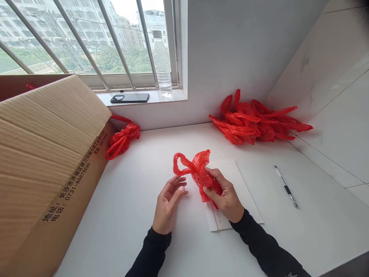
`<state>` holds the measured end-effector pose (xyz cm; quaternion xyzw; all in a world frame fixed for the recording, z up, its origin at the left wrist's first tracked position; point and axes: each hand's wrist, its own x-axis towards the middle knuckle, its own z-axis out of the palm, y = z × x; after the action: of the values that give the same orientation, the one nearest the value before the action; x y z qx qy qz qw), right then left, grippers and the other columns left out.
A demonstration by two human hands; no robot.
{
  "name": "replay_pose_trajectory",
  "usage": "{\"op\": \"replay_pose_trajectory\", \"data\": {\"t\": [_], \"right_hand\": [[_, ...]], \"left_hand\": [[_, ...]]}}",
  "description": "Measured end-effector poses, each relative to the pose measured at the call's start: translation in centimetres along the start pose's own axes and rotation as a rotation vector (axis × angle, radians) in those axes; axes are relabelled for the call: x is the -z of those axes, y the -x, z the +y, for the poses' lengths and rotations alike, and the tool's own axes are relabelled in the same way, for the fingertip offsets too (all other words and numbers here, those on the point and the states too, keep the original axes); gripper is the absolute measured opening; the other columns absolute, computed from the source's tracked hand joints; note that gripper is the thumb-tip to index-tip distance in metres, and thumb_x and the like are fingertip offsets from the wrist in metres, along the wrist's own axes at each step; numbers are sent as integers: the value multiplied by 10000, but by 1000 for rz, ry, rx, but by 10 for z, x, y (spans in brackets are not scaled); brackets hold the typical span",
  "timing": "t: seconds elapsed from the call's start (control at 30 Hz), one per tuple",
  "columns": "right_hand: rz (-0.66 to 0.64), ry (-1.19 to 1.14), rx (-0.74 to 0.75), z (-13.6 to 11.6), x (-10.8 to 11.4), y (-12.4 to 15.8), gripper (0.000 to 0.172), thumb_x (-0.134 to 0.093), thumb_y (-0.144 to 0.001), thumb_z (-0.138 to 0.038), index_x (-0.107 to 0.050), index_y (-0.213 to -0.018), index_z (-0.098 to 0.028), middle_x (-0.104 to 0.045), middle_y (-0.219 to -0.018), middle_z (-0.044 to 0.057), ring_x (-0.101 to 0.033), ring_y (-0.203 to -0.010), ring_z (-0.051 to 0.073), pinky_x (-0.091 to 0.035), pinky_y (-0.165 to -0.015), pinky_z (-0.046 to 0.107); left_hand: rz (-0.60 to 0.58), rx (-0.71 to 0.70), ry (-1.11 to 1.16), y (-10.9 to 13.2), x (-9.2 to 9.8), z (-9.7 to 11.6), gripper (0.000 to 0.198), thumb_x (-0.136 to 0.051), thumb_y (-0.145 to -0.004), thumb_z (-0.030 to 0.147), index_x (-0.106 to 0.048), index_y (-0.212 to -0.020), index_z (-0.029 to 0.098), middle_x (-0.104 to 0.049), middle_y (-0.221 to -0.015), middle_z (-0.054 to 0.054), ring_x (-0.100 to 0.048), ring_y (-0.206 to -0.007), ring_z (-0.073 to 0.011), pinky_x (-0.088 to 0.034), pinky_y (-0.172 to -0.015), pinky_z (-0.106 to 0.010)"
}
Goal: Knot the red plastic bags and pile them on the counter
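My right hand [226,194] grips a red plastic bag [201,173] that is gathered into a knotted bundle, with a loop sticking out to the left and a flared end at the top. Just left of the bundle is my left hand [170,202], its fingers curved and apart with nothing between them. Its fingertips are close under the loop. Behind and below the bag, partly covered by my right hand, lies a white paper booklet [242,192] on the white table [121,223].
A cardboard box [54,154] fills the left side, with a knotted red bag [123,138] beside it. Loose red bags [256,121] are heaped by the back wall. A pen [285,186] lies at right. The sill holds a phone [129,98] and a water bottle [162,65].
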<state>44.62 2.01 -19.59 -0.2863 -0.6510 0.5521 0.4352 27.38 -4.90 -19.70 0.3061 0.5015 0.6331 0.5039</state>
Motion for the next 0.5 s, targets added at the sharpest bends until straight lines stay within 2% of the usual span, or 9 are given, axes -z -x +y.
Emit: {"op": "replay_pose_trajectory", "data": {"t": [0.07, 0.13, 0.2, 0.3, 0.5], "right_hand": [[-70, 92, 41, 0, -3, 2, 503, -583, -871, -212, -517, -1352, -342, -513, -1229, 57, -560, -1101, 236, -502, -963, 410], [-164, 184, 110, 1, -8, 3, 564, -620, -831, -179, -521, -1362, -343, -504, -1252, 61, -530, -1169, 246, -475, -1025, 426], [-224, 250, 175, 1, -12, 4, 573, -653, -807, -168, -548, -1344, -338, -521, -1232, 61, -519, -1184, 245, -460, -1052, 426], [-215, 282, 195, 1, -15, 5, 541, -642, -825, -170, -559, -1333, -336, -541, -1217, 62, -531, -1176, 238, -470, -1046, 427], [-174, 272, 170, 3, -11, 3, 449, -565, -849, -111, -625, -1243, -318, -595, -1132, 54, -598, -1068, 212, -524, -949, 401]], "left_hand": [[-135, 47, 82, 3, -5, 1, 458, -691, -845, 377, -615, -1278, 247, -591, -1355, -128, -564, -1202, -311, -535, -904, -399], [-168, 80, 166, 4, -10, 3, 437, -663, -865, 400, -614, -1268, 239, -589, -1367, -128, -557, -1224, -321, -535, -920, -408], [-104, 99, 205, 3, -12, 4, 385, -616, -895, 421, -633, -1219, 213, -635, -1304, -133, -587, -1193, -313, -550, -898, -397], [-13, 122, 215, -2, -8, 5, 366, -597, -898, 451, -649, -1146, 186, -695, -1193, -132, -645, -1102, -296, -580, -839, -395], [192, 16, -2, -5, 4, 11, 382, -726, -781, 493, -681, -1037, 213, -751, -1020, -74, -727, -875, -260, -612, -714, -366]]}}
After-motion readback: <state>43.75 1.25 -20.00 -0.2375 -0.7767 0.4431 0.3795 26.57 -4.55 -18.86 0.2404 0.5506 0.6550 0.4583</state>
